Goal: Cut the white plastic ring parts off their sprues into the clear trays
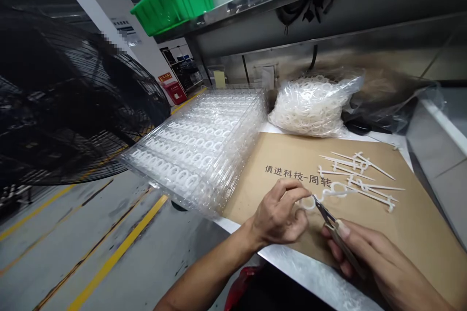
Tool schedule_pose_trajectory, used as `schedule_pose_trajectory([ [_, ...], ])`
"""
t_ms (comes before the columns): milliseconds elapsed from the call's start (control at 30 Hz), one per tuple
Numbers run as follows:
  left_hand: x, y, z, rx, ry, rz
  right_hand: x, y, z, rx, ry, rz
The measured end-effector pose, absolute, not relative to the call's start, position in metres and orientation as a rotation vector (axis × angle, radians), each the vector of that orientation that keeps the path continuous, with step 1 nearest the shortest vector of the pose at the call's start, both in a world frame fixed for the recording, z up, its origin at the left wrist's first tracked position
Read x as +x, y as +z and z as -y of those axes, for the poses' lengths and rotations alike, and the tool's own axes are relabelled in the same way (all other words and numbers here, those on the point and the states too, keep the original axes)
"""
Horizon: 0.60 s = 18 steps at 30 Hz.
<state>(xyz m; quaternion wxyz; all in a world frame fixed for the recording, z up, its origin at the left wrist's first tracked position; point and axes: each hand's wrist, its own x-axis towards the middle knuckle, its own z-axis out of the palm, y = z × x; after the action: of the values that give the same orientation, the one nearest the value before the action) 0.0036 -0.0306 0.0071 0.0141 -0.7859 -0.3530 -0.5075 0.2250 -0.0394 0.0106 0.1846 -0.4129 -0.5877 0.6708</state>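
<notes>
My left hand [280,214] is closed, thumb and fingertips pinching a small white plastic ring [308,203]. That ring seems joined by a thin white runner to more white rings [339,189], which hang over the cardboard sheet [280,153]. In my right hand [361,248] is a pair of metal nippers [326,214], its jaws touching or very near the runner beside the held ring. Whether the jaws are fully closed is too small to tell. Several bare white plastic sprues [365,182] lie on the cardboard beyond my right hand.
Stacked clear plastic trays [193,141] with rows of white rings stand at the left. A clear bag of white parts [314,107] sits behind the cardboard. A green bin [175,5] rests on the shelf above; a large fan [91,97] is at far left.
</notes>
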Motion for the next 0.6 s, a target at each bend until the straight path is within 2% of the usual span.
schedule_pose_trajectory([
  [333,0.003,0.006,0.029,-2.496,-1.633,1.242,0.226,0.008,0.037,-1.191,1.812,1.698],
  [600,0.002,0.011,0.033,-2.459,-1.624,1.242,0.22,0.028,0.039,-1.153,1.694,1.792],
])
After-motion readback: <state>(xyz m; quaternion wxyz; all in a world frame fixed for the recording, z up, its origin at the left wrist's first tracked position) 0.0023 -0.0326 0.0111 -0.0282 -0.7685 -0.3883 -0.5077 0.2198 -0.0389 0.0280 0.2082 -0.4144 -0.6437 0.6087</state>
